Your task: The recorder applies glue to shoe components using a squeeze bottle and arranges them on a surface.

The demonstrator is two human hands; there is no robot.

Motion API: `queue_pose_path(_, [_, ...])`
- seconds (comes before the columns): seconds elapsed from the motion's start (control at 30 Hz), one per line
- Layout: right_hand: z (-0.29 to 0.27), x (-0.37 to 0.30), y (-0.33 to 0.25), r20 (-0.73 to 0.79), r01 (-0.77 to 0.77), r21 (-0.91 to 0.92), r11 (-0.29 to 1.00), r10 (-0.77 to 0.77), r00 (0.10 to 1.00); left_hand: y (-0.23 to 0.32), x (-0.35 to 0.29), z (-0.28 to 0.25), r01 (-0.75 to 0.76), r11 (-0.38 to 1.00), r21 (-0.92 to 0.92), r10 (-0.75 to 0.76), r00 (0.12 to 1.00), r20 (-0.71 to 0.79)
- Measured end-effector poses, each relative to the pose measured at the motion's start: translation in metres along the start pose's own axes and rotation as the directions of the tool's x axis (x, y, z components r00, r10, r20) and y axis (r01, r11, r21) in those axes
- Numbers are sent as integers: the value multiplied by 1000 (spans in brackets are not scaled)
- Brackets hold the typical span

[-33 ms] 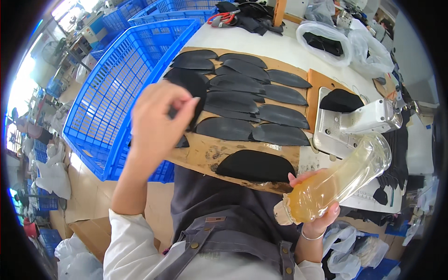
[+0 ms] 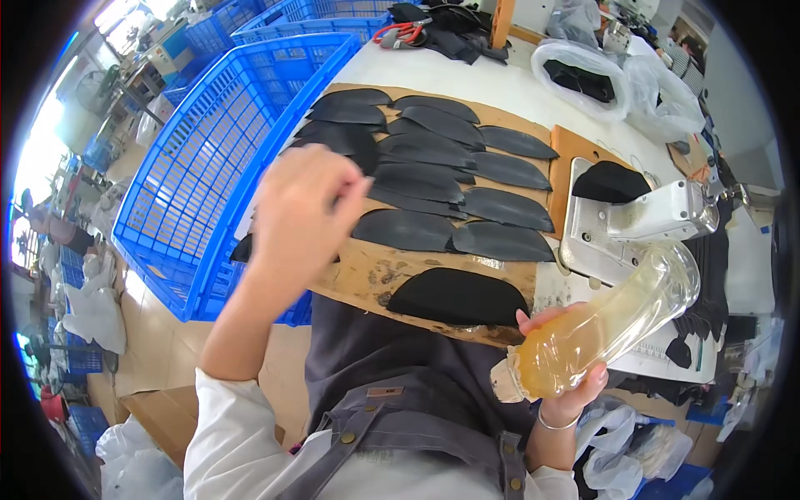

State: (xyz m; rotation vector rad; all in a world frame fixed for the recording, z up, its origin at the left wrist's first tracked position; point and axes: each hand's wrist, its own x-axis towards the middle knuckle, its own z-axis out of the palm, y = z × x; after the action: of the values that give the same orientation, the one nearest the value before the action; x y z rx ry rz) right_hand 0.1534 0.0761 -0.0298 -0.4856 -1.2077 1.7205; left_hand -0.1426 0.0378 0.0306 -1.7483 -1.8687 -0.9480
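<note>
My left hand (image 2: 304,208), smeared a little by motion, is closed over the left end of the cardboard sheet (image 2: 358,265). A dark curved fabric piece (image 2: 357,148) shows just beyond its fingers, which seem to pinch it; the hand hides the grip. My right hand (image 2: 583,392) is wrapped round a clear plastic bottle (image 2: 575,342) of amber liquid. The bottle tilts with its cloth-covered mouth (image 2: 505,379) down to the left. Below the rows of overlapping dark half-oval pieces (image 2: 421,229) lies a single black half-oval piece (image 2: 458,296), near the board's front edge.
A large blue plastic basket (image 2: 193,196) stands against the table's left side. At the right is a white sewing machine (image 2: 658,208) with a black piece (image 2: 611,182) on it. Red-handled scissors (image 2: 400,32) and plastic bags (image 2: 662,100) lie on the far side.
My left hand has shifted slightly to the right. The dark piece beyond its fingers has moved slightly up and right, and less of it shows. The bottle in my right hand stays nearly still.
</note>
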Motion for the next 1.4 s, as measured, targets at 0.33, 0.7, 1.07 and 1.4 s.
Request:
queue_pose_path(0.33, [-3,-7,-4,-29,49,40,998,-48,998,-1,-26,53,-48,971,-233,145,896,421])
queue_pose_path(0.7, [5,3,-9,-140,118,-153,981,-140,980,3,-53,22,-94,930,-356,142,984,110])
queue_pose_path(1.07, [68,61,19,423,410,-733,543,-108,900,-2,-101,34,-314,865,-391,330,944,-28])
queue_pose_path(1.4, [81,61,33,432,424,-775,469,-98,897,-8,-97,37,-357,805,-474,364,928,-82])
